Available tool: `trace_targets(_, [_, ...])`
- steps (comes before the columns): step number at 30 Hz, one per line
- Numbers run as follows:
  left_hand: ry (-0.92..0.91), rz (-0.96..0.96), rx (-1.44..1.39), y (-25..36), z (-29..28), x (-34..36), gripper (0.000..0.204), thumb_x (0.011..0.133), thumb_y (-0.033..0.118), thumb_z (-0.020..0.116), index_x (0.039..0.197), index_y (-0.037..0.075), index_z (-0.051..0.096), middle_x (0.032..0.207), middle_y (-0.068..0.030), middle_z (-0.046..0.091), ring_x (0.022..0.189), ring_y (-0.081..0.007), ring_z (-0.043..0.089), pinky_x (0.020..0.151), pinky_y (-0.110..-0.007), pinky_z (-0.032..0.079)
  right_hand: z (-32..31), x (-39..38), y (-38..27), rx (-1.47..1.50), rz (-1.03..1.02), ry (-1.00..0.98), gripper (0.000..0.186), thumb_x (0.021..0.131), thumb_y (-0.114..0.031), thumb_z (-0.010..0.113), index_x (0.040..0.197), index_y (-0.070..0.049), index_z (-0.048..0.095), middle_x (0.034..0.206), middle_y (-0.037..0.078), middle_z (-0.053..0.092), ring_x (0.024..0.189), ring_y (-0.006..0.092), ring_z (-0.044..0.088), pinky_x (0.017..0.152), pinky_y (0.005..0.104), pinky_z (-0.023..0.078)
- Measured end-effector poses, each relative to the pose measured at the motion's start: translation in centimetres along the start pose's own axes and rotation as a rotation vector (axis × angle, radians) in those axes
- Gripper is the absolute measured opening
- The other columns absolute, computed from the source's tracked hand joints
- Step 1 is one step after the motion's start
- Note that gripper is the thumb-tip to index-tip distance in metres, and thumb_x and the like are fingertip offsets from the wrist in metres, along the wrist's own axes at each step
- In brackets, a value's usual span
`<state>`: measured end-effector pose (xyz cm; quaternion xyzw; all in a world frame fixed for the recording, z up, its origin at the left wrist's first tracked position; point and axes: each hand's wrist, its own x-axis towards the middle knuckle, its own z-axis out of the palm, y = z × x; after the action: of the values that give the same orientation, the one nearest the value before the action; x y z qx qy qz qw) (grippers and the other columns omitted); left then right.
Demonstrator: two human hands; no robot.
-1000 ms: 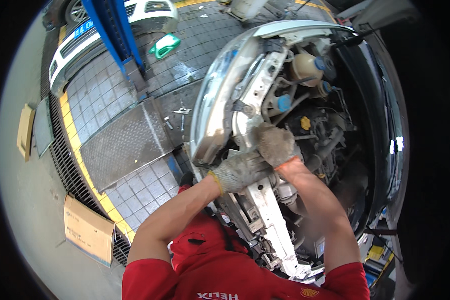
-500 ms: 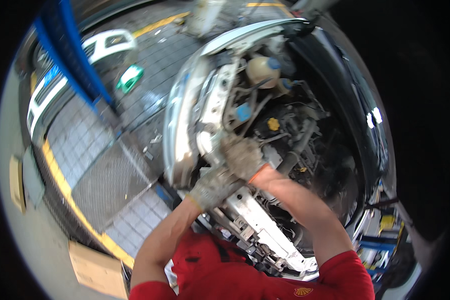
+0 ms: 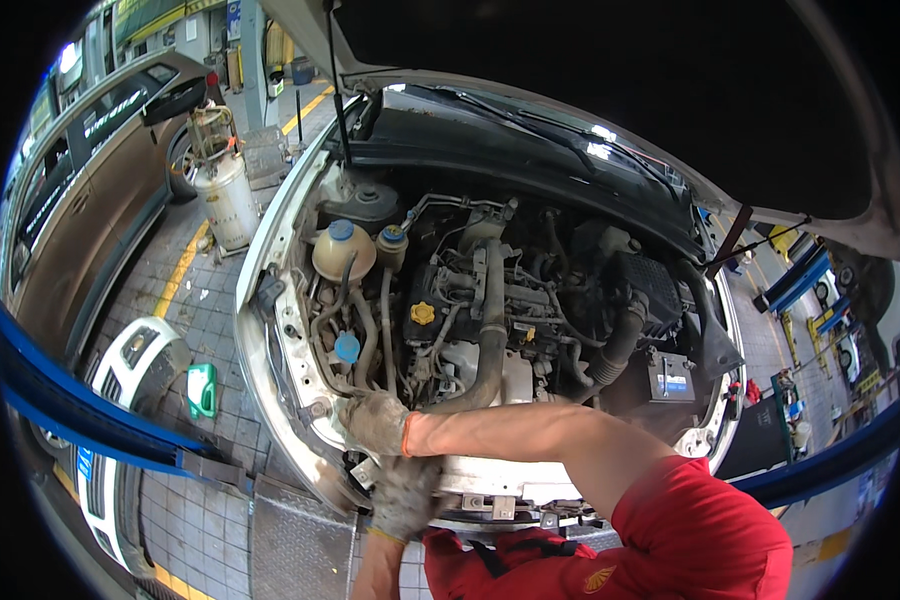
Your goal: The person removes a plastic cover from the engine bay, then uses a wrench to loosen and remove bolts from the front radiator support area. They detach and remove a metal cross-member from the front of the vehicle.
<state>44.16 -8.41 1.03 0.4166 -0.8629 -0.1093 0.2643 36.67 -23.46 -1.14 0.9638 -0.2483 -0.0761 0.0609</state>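
A white car stands with its hood up and the engine bay [image 3: 490, 310] exposed. My right hand [image 3: 375, 420], in a grey work glove, reaches in from the right on a bare forearm and closes on the white front panel [image 3: 300, 400] at the car's front-left corner, just below the hoses. Below it my left hand [image 3: 405, 495], also gloved, comes up from the bottom edge and grips the panel's underside. What the fingers hold beneath the panel is hidden. My red sleeve [image 3: 710, 530] fills the lower right.
A brown car [image 3: 80, 220] is parked on the left, with a metal tank on a stand [image 3: 225, 200] beside it. A loose white bumper [image 3: 135, 365], a green container [image 3: 202, 388] and a blue lift arm [image 3: 90, 425] lie on the tiled floor. A prop rod [image 3: 335, 90] holds the hood.
The view has swung up from the floor and front corner to the whole engine bay. Both gloved hands stay at the car's front-left corner, the left one now lower.
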Motion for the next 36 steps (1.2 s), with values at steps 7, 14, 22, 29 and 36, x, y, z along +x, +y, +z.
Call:
trace_targets(7, [0.285, -0.013, -0.133, 1.3, 3.2, 1.4, 0.028, 0.092, 0.031, 0.068, 0.107, 0.009, 0.076, 0.106, -0.0129, 0.074, 0.1, -0.0364, 0.069, 0.094, -0.054, 0.053, 0.8, -0.5, 0.5, 0.126, 0.057, 0.098, 0.046, 0.1, -0.018, 0.061, 0.143, -0.003, 0.057, 0.12, 0.011, 0.073, 0.095, 0.0271, 0.075, 0.08, 0.0407, 0.062])
trace_targets(14, [0.293, -0.106, -0.144, 0.6, 5.2, 1.4, 0.036, 0.094, 0.043, 0.065, 0.103, 0.011, 0.079, 0.094, -0.012, 0.075, 0.084, -0.036, 0.07, 0.082, -0.053, 0.055, 2.1, -1.5, 0.5, 0.267, 0.063, 0.14, 0.05, 0.104, -0.018, 0.056, 0.153, -0.008, 0.051, 0.126, 0.007, 0.074, 0.091, 0.0221, 0.075, 0.075, 0.0387, 0.062])
trace_targets(22, [0.396, -0.16, -0.121, 0.5, 5.4, 1.3, 0.025, 0.081, 0.033, 0.077, 0.098, 0.015, 0.081, 0.083, -0.0061, 0.073, 0.075, -0.0275, 0.071, 0.076, -0.046, 0.058, 2.2, 0.1, -0.2, 0.445, 0.11, 0.493, 0.057, 0.109, -0.018, 0.05, 0.165, -0.014, 0.044, 0.131, 0.002, 0.074, 0.087, 0.0164, 0.076, 0.07, 0.0364, 0.063])
trace_targets(29, [0.472, -0.131, -0.189, 0.7, 4.5, 2.0, 0.023, 0.079, 0.024, 0.078, 0.098, 0.011, 0.077, 0.105, -0.0099, 0.078, 0.106, -0.0312, 0.074, 0.098, -0.047, 0.057, -5.4, -2.5, 3.8, 0.786, 0.362, -0.419, 0.059, 0.115, -0.05, 0.041, 0.117, 0.003, 0.066, 0.078, 0.013, 0.072, 0.066, 0.0311, 0.073, 0.059, 0.045, 0.06])
trace_targets(36, [0.608, -0.243, -0.068, 0.1, 3.4, 0.7, 0.021, 0.09, 0.021, 0.081, 0.107, 0.01, 0.074, 0.106, -0.0106, 0.077, 0.098, -0.0273, 0.075, 0.095, -0.048, 0.06, -4.4, -14.2, 1.0, 0.836, 0.594, 0.233, 0.043, 0.113, -0.043, 0.051, 0.131, -0.006, 0.066, 0.116, 0.026, 0.075, 0.095, 0.0469, 0.076, 0.089, 0.0546, 0.061])
